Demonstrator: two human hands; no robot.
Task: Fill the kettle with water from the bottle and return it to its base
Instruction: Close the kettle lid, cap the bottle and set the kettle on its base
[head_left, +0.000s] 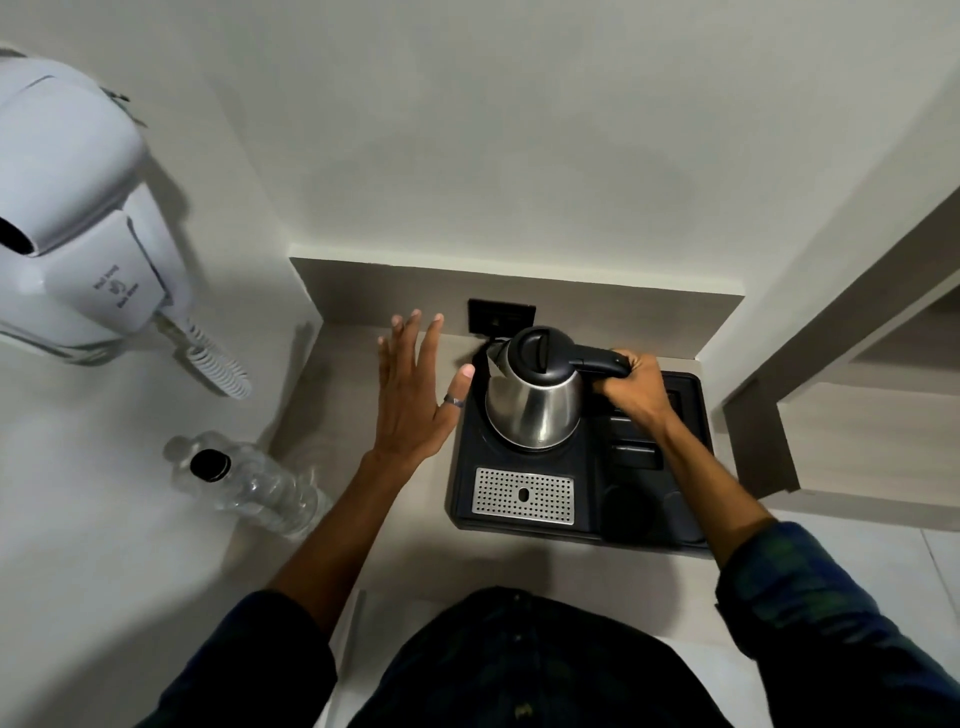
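My right hand (631, 387) grips the handle of the kettle (535, 400), which sits on its base (470, 457) with the lid shut. My left hand (415, 384) hovers spread and empty. The bottle (249, 483) stands capped on the desk (358, 447) (I can't tell whether filling has happened).

The kettle (535, 410) is made of brushed, shiny metal with a matt black plastic lid. The bottle (249, 483) is clear, ribbed plastic. A perforated metal grate (524, 496) is set in the black plastic tray (587, 467).

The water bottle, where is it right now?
In the head view the water bottle stands capped on the counter at the left, beside the open left hand and left of the black tray.
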